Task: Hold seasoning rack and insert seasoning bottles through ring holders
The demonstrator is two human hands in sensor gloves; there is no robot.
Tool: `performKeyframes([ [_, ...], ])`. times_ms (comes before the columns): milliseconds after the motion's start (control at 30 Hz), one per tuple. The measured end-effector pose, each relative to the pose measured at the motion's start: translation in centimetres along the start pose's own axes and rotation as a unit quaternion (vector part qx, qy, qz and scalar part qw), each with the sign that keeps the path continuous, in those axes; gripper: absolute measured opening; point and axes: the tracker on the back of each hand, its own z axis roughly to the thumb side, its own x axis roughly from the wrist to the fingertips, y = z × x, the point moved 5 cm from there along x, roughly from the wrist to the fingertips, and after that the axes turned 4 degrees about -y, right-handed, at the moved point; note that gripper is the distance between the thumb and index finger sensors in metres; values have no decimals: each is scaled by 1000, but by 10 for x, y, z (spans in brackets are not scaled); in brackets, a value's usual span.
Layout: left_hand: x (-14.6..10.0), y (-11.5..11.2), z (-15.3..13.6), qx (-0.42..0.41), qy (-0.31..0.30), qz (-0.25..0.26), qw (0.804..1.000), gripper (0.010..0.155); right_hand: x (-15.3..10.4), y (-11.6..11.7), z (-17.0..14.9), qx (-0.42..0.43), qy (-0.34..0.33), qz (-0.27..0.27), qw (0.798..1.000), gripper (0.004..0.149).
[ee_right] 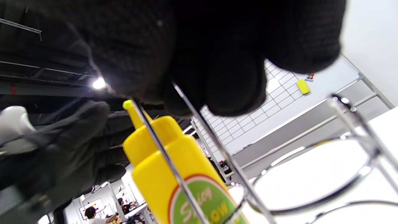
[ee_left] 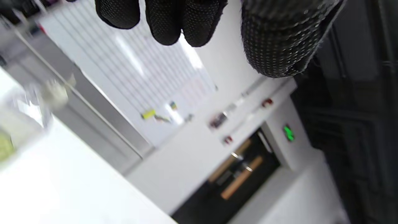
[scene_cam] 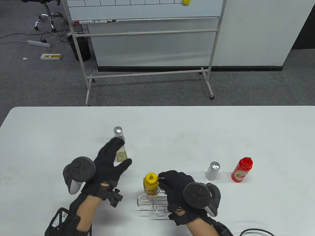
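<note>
**Right hand on the rack handle, left hand spread at the tall shaker**

Gripping the thin wire handle, the right hand (scene_cam: 177,189) held the seasoning rack (scene_cam: 153,202) near the table's front edge, fingers curled tight around the wire loop, as the right wrist view showed close up. The rack was chrome wire with round ring holders; the yellow mustard bottle (scene_cam: 150,183) stood upright in the far ring, while the ring (scene_cam: 144,202) at the front left showed only table through it. The left hand (scene_cam: 109,162) was spread wide, thumb and fingers apart on either side of the tall glass shaker (scene_cam: 120,145) with a perforated metal cap; whether it touched the glass could not be told. A short salt shaker (scene_cam: 212,170) and a red ketchup bottle (scene_cam: 242,170) stood to the right of the rack, close together but apart. Behind the bottles, the white table (scene_cam: 172,123) ran bare to its far edge.
</note>
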Motion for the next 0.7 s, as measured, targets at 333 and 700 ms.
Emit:
performKeyframes([
  [333,45,-47,-113,83,161,-87,980,83,1,2,-1,-1,4,4,1000,42],
  [700,44,-50,-118,67,158,-42,984,56,1,2,-5,-3,9,6,1000,42],
])
